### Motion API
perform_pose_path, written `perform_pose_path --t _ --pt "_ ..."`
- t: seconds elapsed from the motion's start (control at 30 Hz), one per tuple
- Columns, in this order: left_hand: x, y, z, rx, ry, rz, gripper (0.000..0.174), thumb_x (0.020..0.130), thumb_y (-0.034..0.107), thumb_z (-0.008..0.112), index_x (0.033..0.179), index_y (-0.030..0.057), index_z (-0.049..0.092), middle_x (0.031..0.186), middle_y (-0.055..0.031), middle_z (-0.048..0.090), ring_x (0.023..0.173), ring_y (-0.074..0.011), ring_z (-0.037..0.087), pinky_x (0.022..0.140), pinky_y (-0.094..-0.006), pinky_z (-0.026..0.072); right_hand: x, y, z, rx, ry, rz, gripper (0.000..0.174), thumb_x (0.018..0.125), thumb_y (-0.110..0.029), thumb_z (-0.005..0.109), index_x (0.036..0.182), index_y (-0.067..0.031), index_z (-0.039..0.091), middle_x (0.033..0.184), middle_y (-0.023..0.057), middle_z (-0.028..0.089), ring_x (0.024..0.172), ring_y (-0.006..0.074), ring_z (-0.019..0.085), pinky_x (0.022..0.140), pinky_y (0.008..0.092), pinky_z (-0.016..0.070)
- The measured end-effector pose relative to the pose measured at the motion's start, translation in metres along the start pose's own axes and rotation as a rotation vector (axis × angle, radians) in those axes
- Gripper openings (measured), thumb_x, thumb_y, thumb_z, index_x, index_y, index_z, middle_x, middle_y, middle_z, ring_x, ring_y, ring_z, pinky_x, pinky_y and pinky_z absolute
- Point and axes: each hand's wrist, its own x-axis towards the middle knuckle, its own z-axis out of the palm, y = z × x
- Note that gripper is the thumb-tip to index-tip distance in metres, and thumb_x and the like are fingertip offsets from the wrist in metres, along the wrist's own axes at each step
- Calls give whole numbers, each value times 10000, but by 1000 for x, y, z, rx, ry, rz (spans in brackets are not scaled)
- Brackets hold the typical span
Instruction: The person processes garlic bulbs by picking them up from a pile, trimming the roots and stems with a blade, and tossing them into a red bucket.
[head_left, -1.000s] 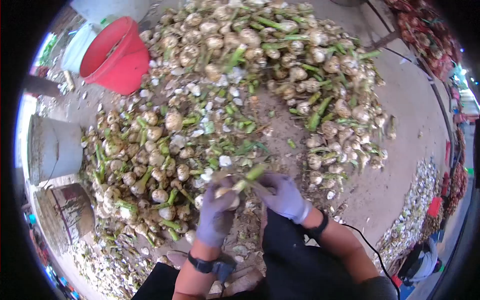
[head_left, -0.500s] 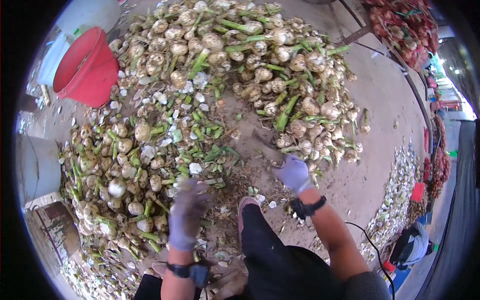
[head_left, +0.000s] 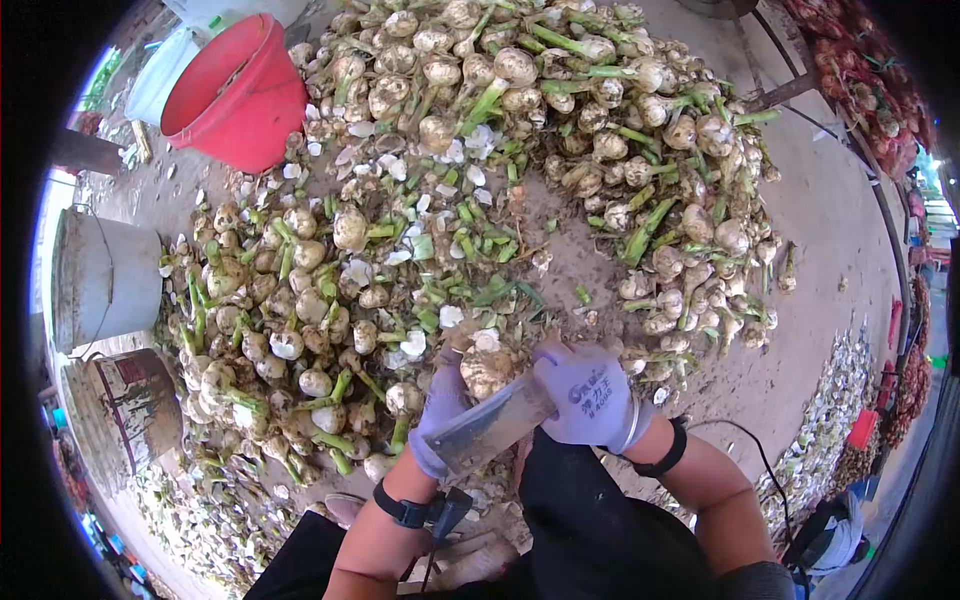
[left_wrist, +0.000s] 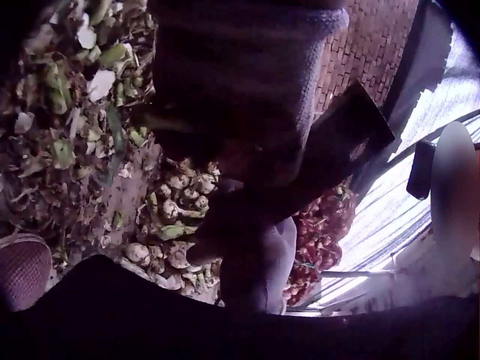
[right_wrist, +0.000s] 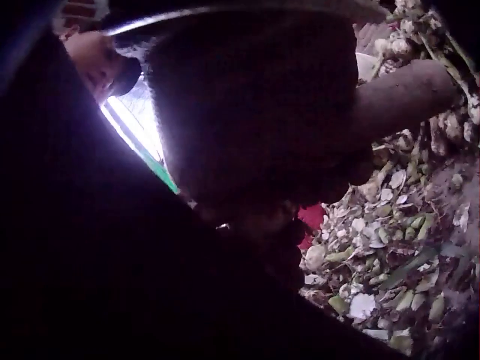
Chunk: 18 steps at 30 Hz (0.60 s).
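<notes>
In the head view my gloved left hand [head_left: 442,405] grips a dirt-streaked garlic bulb [head_left: 488,368] just above my lap. My gloved right hand [head_left: 590,395] holds a broad-bladed knife [head_left: 495,425] with its fingers curled round the handle. The blade slants across in front of the left hand, its edge close by the bulb. The left wrist view shows the knife's blade [left_wrist: 352,135] as a dark shape, and much of the hands is in shadow. Darkness hides the right hand's grip in the right wrist view.
Garlic with green stems lies in a large heap [head_left: 690,190] at the back and right. Another heap of bulbs [head_left: 290,330] is on the left. Cut stems and peel [head_left: 440,230] litter the ground between. A red bucket [head_left: 235,100] and a white bucket [head_left: 108,280] stand leftward.
A stemmed bulb was between the hands a second ago. Then the hands were apart, a pale bulb blurred over the left heap. Now they are together again, the left gripping a bulb.
</notes>
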Motion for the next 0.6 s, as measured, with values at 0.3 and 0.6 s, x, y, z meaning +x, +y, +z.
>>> perform_pose_path --t 0.3,0.6 --pt "-34 -13 10 1276 169 307 894 597 133 884 1319 19 370 1177 -108 538 1090 -194 532 974 -334 419 12 76 43 10 -95 528 342 705 -286 663 907 -14 613 910 180 624 821 328 629 709 434 494" --pt "-27 2 2 1133 419 580 776 684 89 809 1322 22 373 1184 -83 525 1090 -182 523 954 -321 431 -15 13 43 576 167 464 247 812 -215 617 926 2 647 830 191 637 764 384 614 701 399 494"
